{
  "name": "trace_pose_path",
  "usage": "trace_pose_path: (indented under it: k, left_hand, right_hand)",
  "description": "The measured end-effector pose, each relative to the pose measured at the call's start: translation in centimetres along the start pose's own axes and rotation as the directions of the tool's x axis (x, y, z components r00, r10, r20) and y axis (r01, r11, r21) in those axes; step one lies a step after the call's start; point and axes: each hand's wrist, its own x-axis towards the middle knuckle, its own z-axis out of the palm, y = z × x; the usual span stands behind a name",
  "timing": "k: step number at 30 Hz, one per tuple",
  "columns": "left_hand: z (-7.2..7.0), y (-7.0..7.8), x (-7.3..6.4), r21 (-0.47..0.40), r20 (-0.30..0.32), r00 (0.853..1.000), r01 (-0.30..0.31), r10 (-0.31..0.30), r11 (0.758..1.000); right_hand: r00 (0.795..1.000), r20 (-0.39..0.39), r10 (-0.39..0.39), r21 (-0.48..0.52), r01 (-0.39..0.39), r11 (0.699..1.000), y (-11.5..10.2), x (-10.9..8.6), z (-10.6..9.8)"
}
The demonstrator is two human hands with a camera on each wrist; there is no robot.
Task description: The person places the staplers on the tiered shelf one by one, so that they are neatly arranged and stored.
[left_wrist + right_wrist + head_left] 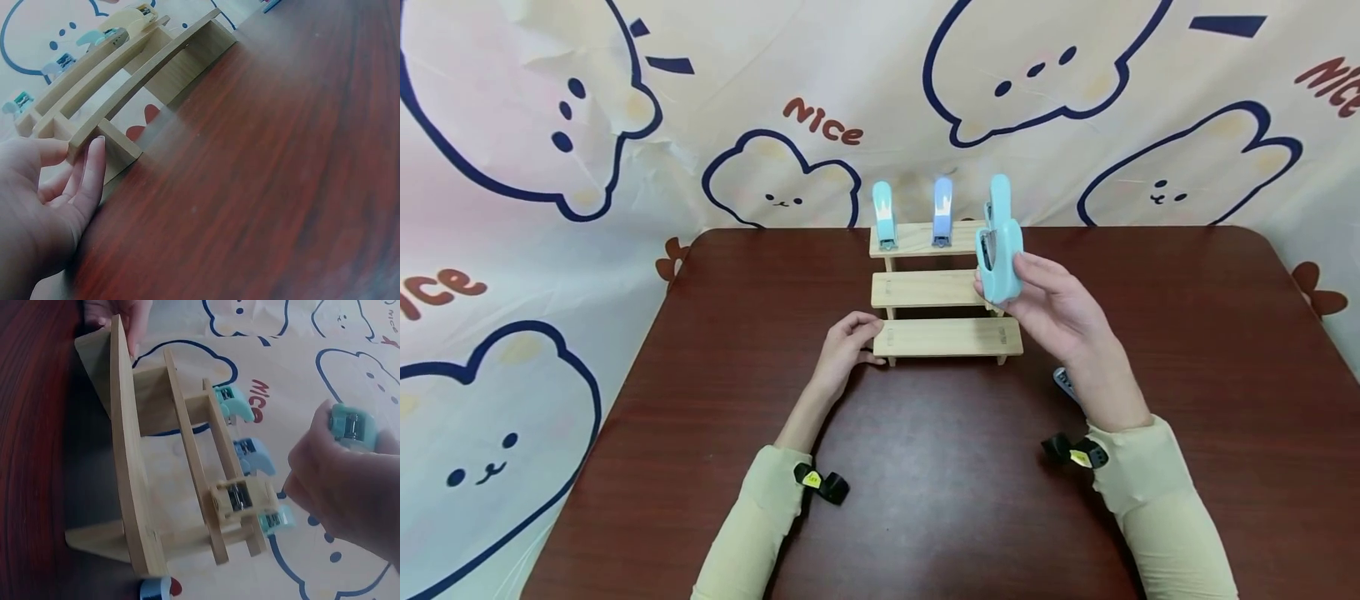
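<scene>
A three-tier wooden rack (pixel 947 337) stands on the table. At the left end of its lowest shelf, my left hand (pixel 847 350) pinches the board, thumb above and fingers beneath. My right hand (pixel 1060 321) holds a light blue stapler (pixel 1000 250) upright, in front of the rack's right side. On the top shelf stand a teal stapler (pixel 884 215) and a blue stapler (pixel 942 212). The right wrist view adds a cream stapler (pixel 245 497) on the middle shelf and another teal stapler (pixel 278 520) on the top one; the held stapler hides both from the head view.
A grey-blue object (pixel 1064 383) lies on the table, partly hidden by my right forearm. Behind the dark wooden table (pixel 760 275) hangs a pale cloth (pixel 880 50) printed with cartoon bears. Each wrist wears a black strap.
</scene>
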Motion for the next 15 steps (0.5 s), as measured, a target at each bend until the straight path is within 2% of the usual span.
trace_pose_path:
  k: [10,15]
  left_hand:
    - [0.1,0.0,0.1,-0.008,0.003,1.0,-0.005,0.005,1.0]
    - [0.1,0.0,0.0,-0.008,0.001,1.0,-0.005,0.005,1.0]
  right_hand:
    - [0.988,-0.151,-0.034,0.058,0.043,0.997,1.2,1.4,1.5]
    - [0.987,-0.147,-0.066,0.027,0.07,0.997,2.0,2.3,2.6]
